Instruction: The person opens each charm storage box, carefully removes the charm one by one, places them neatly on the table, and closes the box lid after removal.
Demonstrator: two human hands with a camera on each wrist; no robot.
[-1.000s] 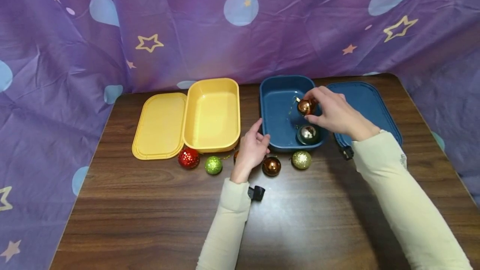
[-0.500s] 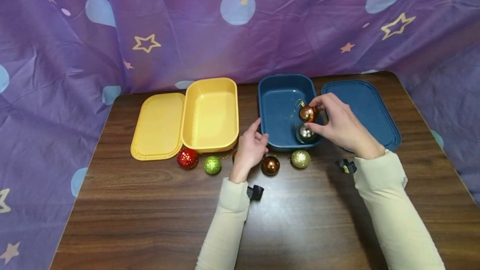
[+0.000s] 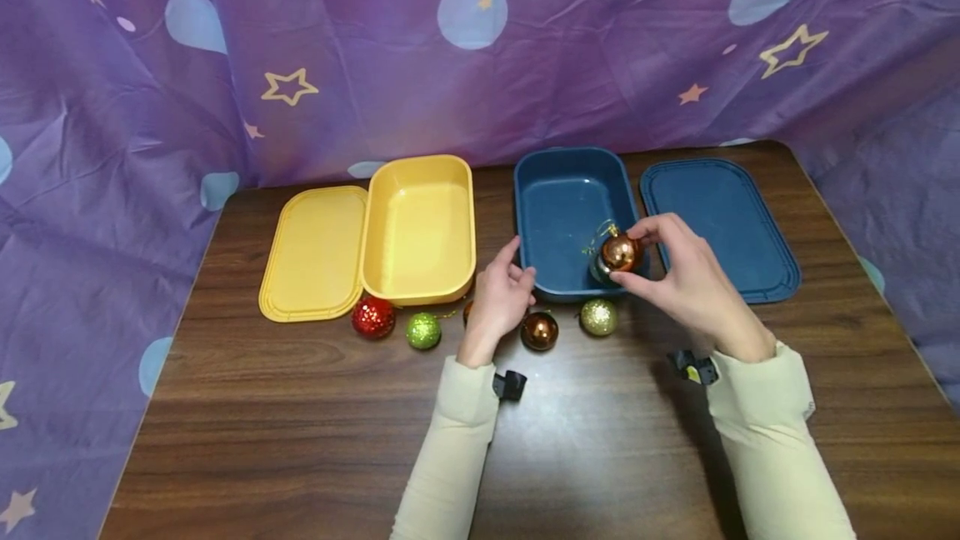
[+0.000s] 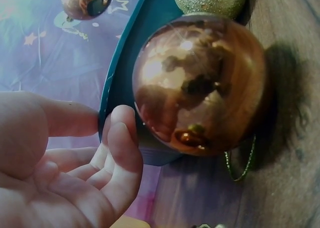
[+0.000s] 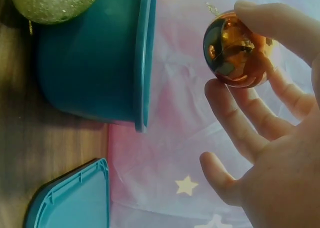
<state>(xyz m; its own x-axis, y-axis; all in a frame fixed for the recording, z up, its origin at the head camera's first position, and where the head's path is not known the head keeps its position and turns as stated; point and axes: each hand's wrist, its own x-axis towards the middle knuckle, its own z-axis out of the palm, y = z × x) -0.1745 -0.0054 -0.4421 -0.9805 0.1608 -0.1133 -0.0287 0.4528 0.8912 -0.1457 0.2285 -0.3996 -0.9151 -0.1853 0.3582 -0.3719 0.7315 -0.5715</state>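
Note:
My right hand pinches a shiny copper Christmas bauble between thumb and fingers, its gold string loop hanging free. It is over the front right corner of the blue container, above the rim in the right wrist view. Behind it, mostly hidden, a dark shiny bauble lies in the container. My left hand rests its fingertips at the container's left wall, with fingers loosely bent and nothing held. Close to it on the table sits a brown bauble, beside a gold glitter bauble.
A yellow container and its lid stand to the left. The blue lid lies right of the blue container. A red glitter bauble and a green one are in front. Another bauble is partly hidden by my left hand.
My right hand has brought the copper bauble toward the front of the blue container, so it now covers most of the dark bauble there. My left hand has stayed in place.

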